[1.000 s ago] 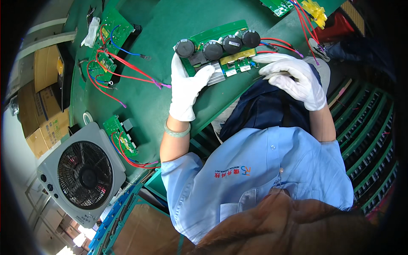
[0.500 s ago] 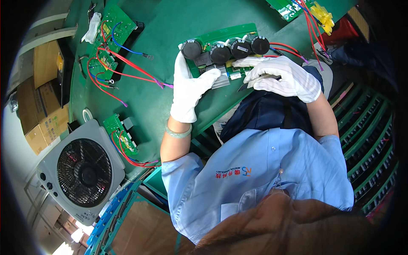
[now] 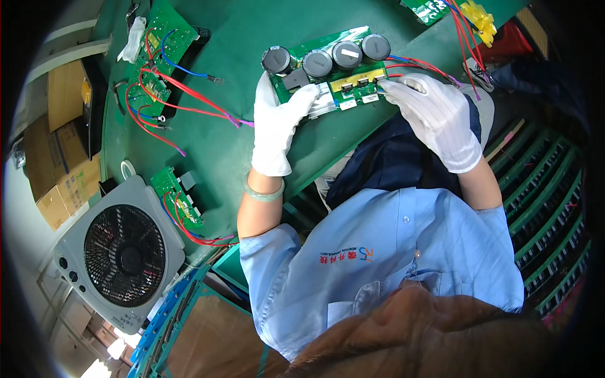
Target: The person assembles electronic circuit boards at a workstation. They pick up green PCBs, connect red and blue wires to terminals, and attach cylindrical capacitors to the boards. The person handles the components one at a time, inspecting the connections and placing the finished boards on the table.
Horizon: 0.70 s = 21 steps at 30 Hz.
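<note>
A green circuit board is held tilted above the green table. Several large black capacitors stand along its far side, and a silver heat sink sits at its near edge. My left hand, in a white glove, is closed round the board's left end, the thumb lying on the heat sink. My right hand, also white-gloved, pinches the board's right end beside the small black parts on a yellow strip. Red and blue wires run off from the board's right side, past my right fingers.
More boards with red and blue wires lie at the far left, the left edge and the far right. A grey box fan stands left of the table. Green slotted racks are at the right.
The board has tilted, so its near face shows more. My right hand has drawn back from over its near edge to the right end, uncovering the yellow strip. The left hand keeps its hold.
</note>
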Available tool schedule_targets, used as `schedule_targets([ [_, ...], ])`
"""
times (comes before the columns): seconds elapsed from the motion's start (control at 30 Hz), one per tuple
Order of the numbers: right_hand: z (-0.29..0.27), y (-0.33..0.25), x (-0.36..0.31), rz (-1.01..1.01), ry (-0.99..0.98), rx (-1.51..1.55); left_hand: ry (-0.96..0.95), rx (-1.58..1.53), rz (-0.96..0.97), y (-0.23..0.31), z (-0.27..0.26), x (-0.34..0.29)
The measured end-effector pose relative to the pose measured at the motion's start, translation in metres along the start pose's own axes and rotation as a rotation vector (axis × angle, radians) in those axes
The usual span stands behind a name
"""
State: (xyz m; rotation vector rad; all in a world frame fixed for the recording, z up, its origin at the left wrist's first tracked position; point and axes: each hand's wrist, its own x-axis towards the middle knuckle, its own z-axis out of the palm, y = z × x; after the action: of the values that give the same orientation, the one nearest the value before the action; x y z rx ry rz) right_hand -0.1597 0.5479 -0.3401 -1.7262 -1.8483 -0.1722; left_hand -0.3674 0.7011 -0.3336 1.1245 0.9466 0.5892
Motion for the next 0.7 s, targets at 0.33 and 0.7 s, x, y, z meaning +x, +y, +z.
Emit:
schedule_targets([
  [0.33, 0.001, -0.018, 0.000, 0.003, -0.050, -0.115, -0.013, 0.005, 0.029, -0.007, -0.001, 0.002],
  [0.7, -0.001, -0.018, -0.001, 0.034, -0.063, -0.104, -0.011, 0.101, 0.068, -0.019, -0.009, 0.001],
])
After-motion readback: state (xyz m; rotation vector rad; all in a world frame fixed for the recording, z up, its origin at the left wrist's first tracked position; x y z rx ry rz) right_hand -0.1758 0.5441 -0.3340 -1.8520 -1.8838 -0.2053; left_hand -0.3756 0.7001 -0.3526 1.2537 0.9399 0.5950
